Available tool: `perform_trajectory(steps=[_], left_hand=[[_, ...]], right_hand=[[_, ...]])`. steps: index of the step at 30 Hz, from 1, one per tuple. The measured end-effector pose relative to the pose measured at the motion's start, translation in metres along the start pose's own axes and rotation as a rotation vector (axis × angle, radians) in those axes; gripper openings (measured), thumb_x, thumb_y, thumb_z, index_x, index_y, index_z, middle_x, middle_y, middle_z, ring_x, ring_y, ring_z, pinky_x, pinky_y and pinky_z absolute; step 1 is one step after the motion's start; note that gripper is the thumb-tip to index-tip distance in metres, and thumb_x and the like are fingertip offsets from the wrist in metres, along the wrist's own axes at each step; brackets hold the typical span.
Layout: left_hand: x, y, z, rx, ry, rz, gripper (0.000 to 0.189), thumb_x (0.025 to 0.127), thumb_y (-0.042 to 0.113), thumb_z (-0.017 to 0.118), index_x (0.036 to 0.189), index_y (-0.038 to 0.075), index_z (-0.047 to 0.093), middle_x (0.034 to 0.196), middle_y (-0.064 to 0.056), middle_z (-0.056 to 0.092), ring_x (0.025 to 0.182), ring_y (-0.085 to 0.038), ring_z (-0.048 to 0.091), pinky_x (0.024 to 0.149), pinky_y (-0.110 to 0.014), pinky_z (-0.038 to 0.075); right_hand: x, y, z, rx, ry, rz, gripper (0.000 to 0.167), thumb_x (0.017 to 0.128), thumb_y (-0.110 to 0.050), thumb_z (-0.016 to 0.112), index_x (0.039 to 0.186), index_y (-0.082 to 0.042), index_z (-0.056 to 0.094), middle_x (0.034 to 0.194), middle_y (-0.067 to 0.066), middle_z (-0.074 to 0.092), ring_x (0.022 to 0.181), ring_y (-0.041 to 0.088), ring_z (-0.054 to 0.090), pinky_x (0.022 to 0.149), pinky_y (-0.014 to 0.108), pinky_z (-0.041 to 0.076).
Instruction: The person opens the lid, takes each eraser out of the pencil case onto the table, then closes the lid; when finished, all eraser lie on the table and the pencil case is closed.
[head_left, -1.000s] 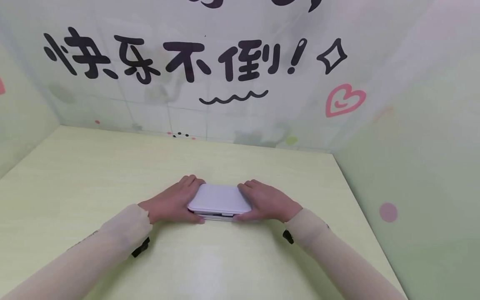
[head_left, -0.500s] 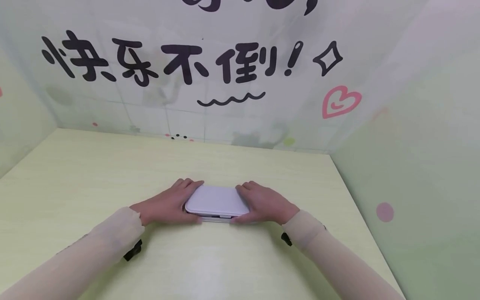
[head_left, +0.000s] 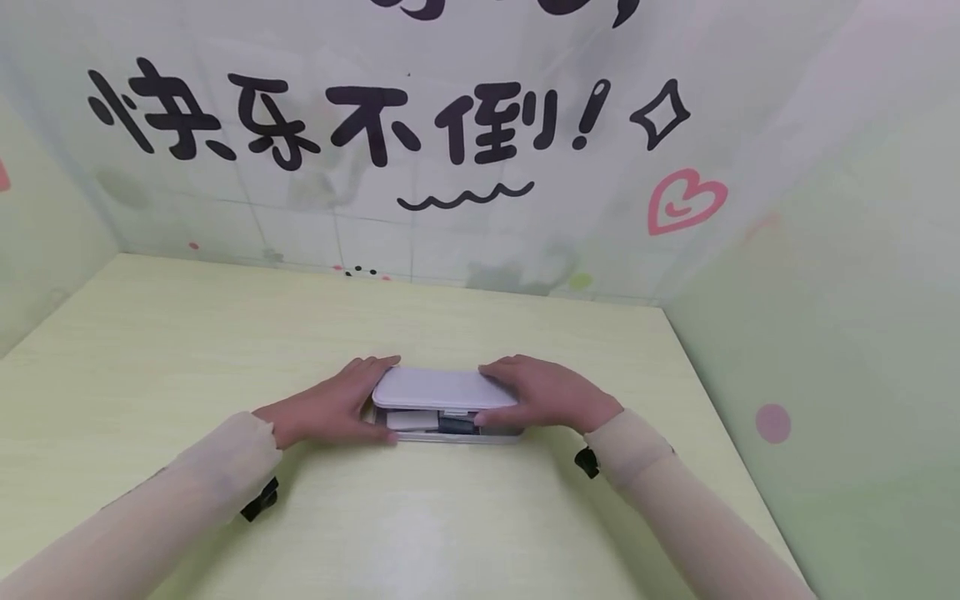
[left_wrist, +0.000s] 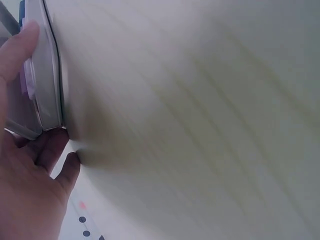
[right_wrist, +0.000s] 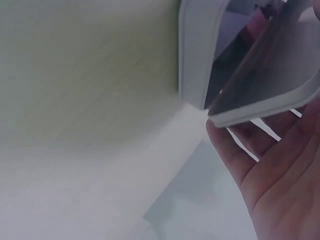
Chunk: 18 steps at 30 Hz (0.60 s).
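A white hinged case [head_left: 423, 387] lies on the table between both hands, its lid tilted part-way up along the front. Through the gap show a white flat item [head_left: 412, 419] and a dark item [head_left: 457, 426]. My left hand [head_left: 330, 408] grips the case's left end, thumb at the front wall and fingers behind; in the left wrist view the thumb overlaps the case wall [left_wrist: 46, 85]. My right hand [head_left: 555, 396] holds the lid's right end, thumb at its front edge. In the right wrist view, fingers lie behind the raised lid [right_wrist: 280, 65], which stands apart from the base [right_wrist: 197, 55].
The pale wood-grain table [head_left: 225, 333] stretches around the case. A printed wall [head_left: 465, 233] with dark characters rises at the back, and a pale green wall [head_left: 847, 358] borders the right side. Dark wrist gear [head_left: 260, 500] hangs under the left sleeve.
The case's lid has swung up at the front, widening a narrow gap so the contents show. My right hand has risen with it and shifted slightly right; the left stays at its end.
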<state>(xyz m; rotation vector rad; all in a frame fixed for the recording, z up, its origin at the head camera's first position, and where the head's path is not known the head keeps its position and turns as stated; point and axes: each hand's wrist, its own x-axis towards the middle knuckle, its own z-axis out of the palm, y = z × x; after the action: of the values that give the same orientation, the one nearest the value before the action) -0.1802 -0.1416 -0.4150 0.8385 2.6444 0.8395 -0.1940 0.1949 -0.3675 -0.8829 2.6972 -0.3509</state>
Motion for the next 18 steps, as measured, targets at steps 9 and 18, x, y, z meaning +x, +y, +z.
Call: perform_trajectory(steps=[9, 18], left_hand=[[-0.004, -0.004, 0.0, -0.064, 0.013, -0.013, 0.119, 0.08, 0.047, 0.09, 0.164, 0.001, 0.02, 0.155, -0.02, 0.047, 0.139, -0.036, 0.043, 0.119, -0.06, 0.038], [-0.002, -0.004, 0.001, -0.144, 0.054, 0.021, 0.124, 0.075, 0.042, 0.095, 0.162, -0.002, 0.018, 0.151, -0.02, 0.05, 0.141, -0.035, 0.047, 0.125, -0.06, 0.033]], right_hand=[[-0.001, 0.019, -0.009, 0.332, 0.035, 0.072, 0.056, 0.093, -0.052, 0.075, 0.138, -0.018, 0.069, 0.139, 0.0, 0.069, 0.127, 0.02, 0.063, 0.112, 0.044, 0.051], [0.009, 0.037, -0.014, 0.472, 0.115, 0.052, 0.038, 0.109, -0.041, 0.053, 0.125, -0.013, 0.072, 0.127, 0.009, 0.072, 0.121, 0.026, 0.065, 0.108, 0.05, 0.054]])
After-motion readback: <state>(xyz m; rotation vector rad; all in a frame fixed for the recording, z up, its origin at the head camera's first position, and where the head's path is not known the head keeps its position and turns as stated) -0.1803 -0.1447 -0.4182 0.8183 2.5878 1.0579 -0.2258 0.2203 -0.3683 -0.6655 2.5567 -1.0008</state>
